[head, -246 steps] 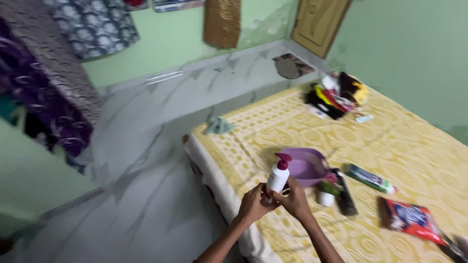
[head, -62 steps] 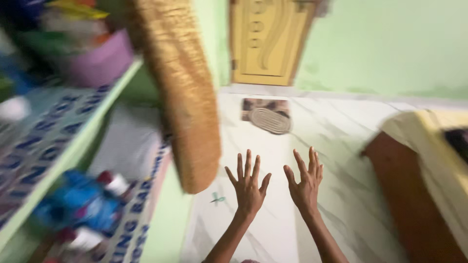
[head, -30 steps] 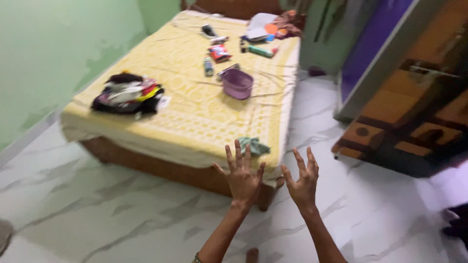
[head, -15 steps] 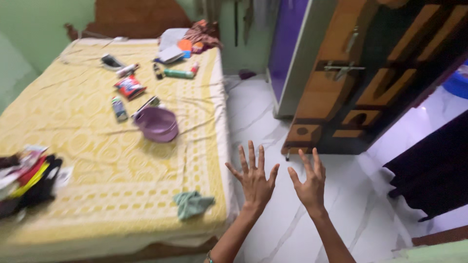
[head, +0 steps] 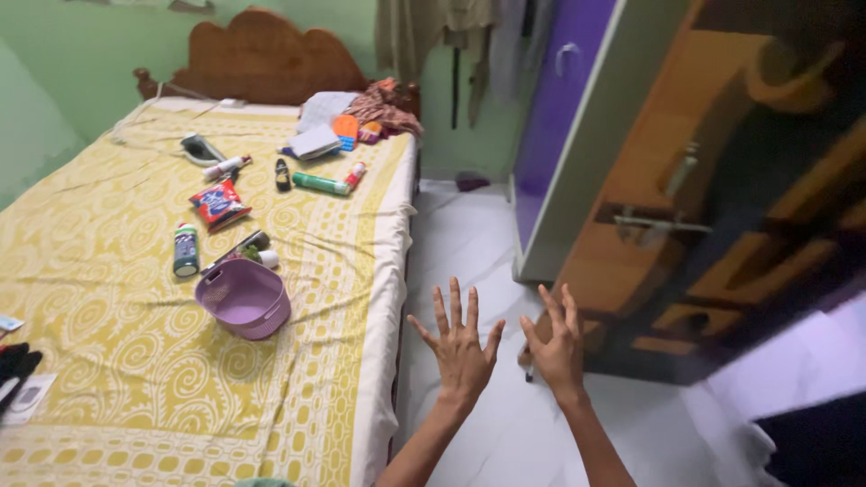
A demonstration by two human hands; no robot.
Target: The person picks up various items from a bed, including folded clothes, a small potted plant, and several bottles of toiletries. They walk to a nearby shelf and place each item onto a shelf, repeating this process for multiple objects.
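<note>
left hand [head: 462, 350]: we see it low centre of the frame, back toward the camera, fingers spread wide, holding nothing; it hangs over the white floor [head: 469, 243], just right of the bed edge
right hand [head: 557, 347]: just right of the left hand, not touching it; fingers splayed open, empty; in front of the lower part of the wooden door [head: 722, 207]
nearest thing: we take the purple basket [head: 244, 299], left of the hands on the yellow bedsheet [head: 117, 361], centre left of the frame, upright, mouth up; well apart from both hands
beside basket: green bottle [head: 186, 250] lying just up-left of it; small items touching its far rim, too small for us to tell
further up the bed: red snack packet [head: 219, 204]; long green tube [head: 320, 184]; pile of cloth and papers [head: 356, 117] by the wooden headboard [head: 262, 59], top left
right side: purple cupboard [head: 564, 108] upper centre; wooden door fills upper right
lower left edge: dark items, cut off by the frame; we cannot tell what
</note>
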